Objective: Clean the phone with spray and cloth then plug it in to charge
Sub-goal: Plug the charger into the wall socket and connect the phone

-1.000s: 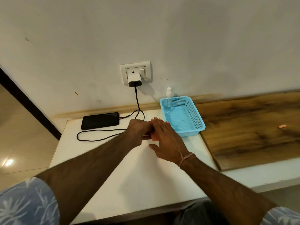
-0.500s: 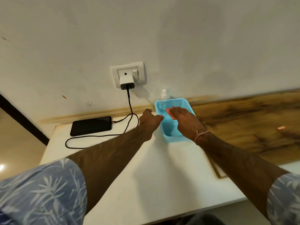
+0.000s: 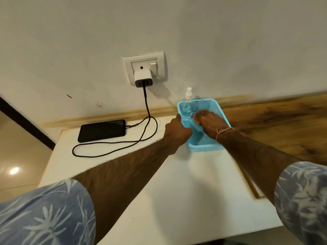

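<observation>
White table [image 3: 177,191] against a pale wall [image 3: 230,41]; wooden board [image 3: 274,124] adjoining on the right.

Item 1, phone [image 3: 102,130]: lies flat, screen up and dark, at the table's back left. A black cable [image 3: 148,110] runs from its right end in a loose loop up to the charger [image 3: 143,79], seated in the socket [image 3: 144,68]. Plugged in, by the look of it.

Item 2, basket [image 3: 205,148]: blue, perforated, back against the wall. The bottle [image 3: 188,103] stands upright in its back left corner.

Item 3, cloth [image 3: 195,116]: orange, only a scrap showing, just beside the bottle's base.

Item 4, my right hand [image 3: 211,122]: inside the basket, fingers curled round the cloth.

Item 5, my left hand [image 3: 177,131]: at the basket's left rim and touching it. Its fingers are hidden behind the knuckles, so I cannot tell whether they grip.

Status, as I judge it: cleaning and charging look done; what is left is putting the cloth away.

Handling notes: lower the cloth to the basket floor and let go only once it rests there. Keep the knuckles off the bottle (narrow, upright, likely to tip). Steady the light basket at the rim so it does not slide. Draw the left forearm back high, clear of the cable loop, or the phone may get tugged.
</observation>
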A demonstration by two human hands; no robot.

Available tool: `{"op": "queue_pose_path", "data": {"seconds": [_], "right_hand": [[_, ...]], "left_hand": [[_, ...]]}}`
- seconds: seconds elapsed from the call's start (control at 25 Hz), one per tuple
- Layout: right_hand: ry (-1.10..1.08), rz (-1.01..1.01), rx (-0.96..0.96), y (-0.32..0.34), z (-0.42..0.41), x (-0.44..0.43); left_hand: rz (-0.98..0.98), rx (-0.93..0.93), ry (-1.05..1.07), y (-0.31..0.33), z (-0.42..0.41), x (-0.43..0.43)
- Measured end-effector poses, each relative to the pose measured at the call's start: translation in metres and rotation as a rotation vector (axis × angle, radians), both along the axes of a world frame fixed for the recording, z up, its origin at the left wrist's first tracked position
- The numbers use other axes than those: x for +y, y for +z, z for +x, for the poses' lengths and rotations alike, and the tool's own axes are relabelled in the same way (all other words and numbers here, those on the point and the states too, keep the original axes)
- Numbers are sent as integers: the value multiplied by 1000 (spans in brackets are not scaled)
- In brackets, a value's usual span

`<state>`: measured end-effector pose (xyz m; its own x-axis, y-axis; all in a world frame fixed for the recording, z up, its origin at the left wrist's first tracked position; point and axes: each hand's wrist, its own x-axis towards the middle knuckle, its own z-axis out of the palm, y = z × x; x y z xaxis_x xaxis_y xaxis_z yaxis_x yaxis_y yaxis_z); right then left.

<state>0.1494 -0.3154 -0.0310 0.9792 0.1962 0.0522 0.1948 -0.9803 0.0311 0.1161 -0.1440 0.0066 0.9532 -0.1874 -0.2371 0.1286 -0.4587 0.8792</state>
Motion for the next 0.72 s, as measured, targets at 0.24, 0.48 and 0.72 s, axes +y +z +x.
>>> {"op": "queue_pose_path", "data": {"seconds": [0.24,0.48,0.72], "right_hand": [[-20,-35,37,-6,10,1],[-56,-53,165,-10,5,2],[-104,172,122,-9,15,6]], "left_hand": [[-4,-22,-6,-2,1,2],[-2,-9,6,2,-6,1],[-28,25,6,0,-9,-2]]}}
